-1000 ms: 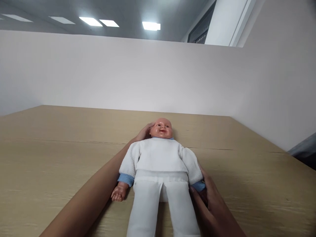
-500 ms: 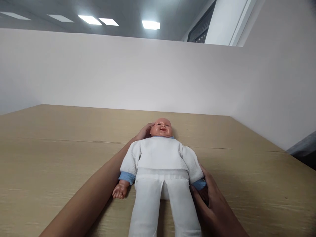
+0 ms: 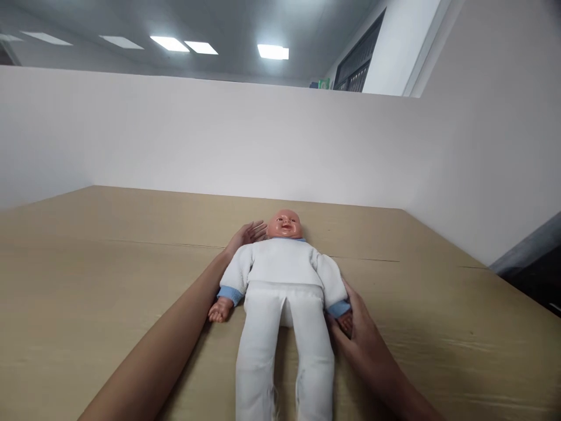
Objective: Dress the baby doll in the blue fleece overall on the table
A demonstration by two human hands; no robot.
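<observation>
A baby doll (image 3: 287, 263) in a white fleece top, white trousers and blue cuffs lies face up on the wooden table. Its bald head points away from me. My left hand (image 3: 249, 234) is open beside the head, fingers stretched toward it; whether the fingertips touch it I cannot tell. My left forearm runs along the doll's sleeve. On the other side, my right hand (image 3: 357, 324) is wrapped round the doll's cuffed forearm, with the thumb between arm and trouser leg. Some of its fingers are hidden behind the sleeve.
The wooden table (image 3: 109, 275) spreads around the doll, with a seam across its far part. A white partition (image 3: 245, 134) rises behind it and a pale wall (image 3: 495, 152) stands at the right. Something dark (image 3: 539, 269) lies beyond the right edge.
My left hand has come slightly away from the doll's head and its fingers have spread. My right hand stays at the doll's arm. The camera view has shifted a little.
</observation>
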